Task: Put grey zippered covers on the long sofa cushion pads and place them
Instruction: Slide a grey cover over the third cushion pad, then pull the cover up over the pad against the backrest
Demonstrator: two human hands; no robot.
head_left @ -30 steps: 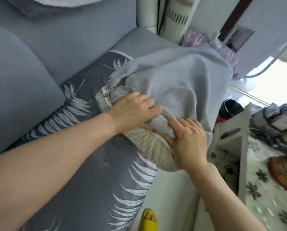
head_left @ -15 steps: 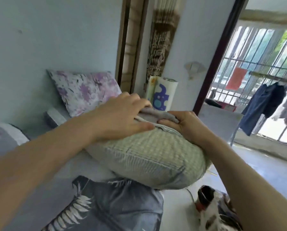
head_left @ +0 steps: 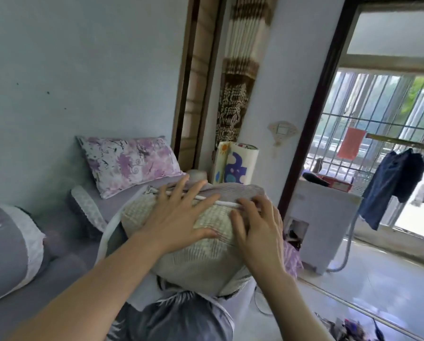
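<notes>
Lying plump and rounded at the near end of the sofa [head_left: 65, 269]: cushion pad [head_left: 206, 252], pale green-beige, woven in a small ribbed check. Bunched over its far end, grey cover [head_left: 233, 190], soft and nubbly, edged with a white zipper tape [head_left: 220, 202] running across the pad's top. Pressed flat on the pad, left hand [head_left: 179, 217], released, fingers straight and splayed, tips reaching past the zipper tape onto the cover. Set just right of it, right hand [head_left: 257, 227], fingers bent with tips at the zipper tape; pinching or merely pressing, impossible to tell. Changed from half a second back: left hand then curled over the cover's edge, now opened out. Under the pad, a dark grey cushion [head_left: 176, 316] printed with white feathers; behind, a purple floral pillow [head_left: 129, 163] against the wall, a rolled printed mat [head_left: 235, 166] upright beside it.
</notes>
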